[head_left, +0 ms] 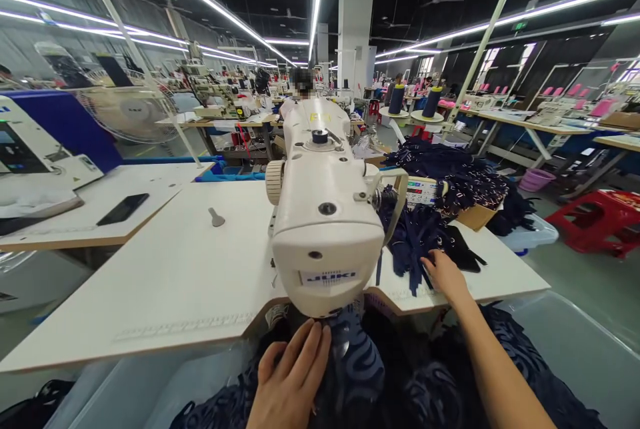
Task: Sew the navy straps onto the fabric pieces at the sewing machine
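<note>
My left hand [295, 369] lies flat with its fingers stretched out, on dark navy patterned fabric [363, 362] just under the head of a white sewing machine [327, 242]. The needle area is hidden behind the machine head. Over to the right of the machine, my right hand [445, 274] reaches across the table edge, its fingertips pinched at a bunch of navy straps [413, 242]. The straps carry small shiny metal pieces. More of the patterned fabric [530, 356] hangs below the table around my lap.
A larger heap of navy straps [450, 169] lies behind, by a control panel [423, 190]. Thread cones [397, 100] stand beyond. On the left are a small grey metal piece [217, 218], a phone [123, 209] and another machine [40, 149]. A red stool [595, 222] stands right.
</note>
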Demonstrator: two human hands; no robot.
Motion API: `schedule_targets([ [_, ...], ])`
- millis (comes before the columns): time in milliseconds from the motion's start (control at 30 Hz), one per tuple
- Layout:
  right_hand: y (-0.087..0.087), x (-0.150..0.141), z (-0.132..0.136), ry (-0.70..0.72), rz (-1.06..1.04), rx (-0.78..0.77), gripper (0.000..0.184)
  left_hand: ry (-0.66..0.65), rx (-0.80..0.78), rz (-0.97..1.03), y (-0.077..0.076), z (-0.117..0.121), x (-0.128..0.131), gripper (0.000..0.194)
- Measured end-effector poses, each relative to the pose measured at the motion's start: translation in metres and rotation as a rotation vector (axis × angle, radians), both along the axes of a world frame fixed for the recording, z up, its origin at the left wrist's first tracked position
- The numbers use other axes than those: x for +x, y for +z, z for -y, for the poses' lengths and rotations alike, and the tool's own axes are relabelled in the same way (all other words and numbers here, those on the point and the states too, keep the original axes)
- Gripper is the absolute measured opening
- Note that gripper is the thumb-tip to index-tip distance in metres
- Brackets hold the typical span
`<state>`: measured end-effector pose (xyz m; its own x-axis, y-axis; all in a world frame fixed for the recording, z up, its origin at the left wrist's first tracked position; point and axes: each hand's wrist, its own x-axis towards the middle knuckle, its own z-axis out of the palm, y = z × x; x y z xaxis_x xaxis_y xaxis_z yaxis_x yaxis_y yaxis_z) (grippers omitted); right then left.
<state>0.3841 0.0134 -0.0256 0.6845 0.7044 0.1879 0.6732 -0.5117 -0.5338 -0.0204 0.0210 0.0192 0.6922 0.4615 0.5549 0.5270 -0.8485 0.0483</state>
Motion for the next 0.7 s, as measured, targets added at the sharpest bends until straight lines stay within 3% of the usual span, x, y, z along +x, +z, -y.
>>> schedule_targets([
  [200, -0.025, 0.007, 0.003, 0.014, 0.086, -0.117, 0.022, 0.0, 0.034, 0.004, -0.002, 0.0, 0.006, 0.075],
  [367, -0.021, 0.006, 0.025, 0.015, 0.131, -0.183, 0.016, 0.012, 0.093, 0.027, 0.001, 0.003, 0.01, 0.065],
  [467, -0.02, -0.002, 0.033, -0.014, 0.139, -0.197, 0.025, 0.038, 0.083, -0.019, 0.002, 0.005, 0.009, 0.059],
  [600, -0.023, -0.014, 0.025, 0.038, 0.1, -0.204, 0.025, -0.086, 0.123, 0.036, 0.0, 0.003, 0.003, 0.036],
  [700, -0.022, -0.012, 0.013, 0.06, 0.024, -0.207, 0.018, -0.138, 0.104, -0.079, 0.002, 0.004, -0.003, 0.027],
])
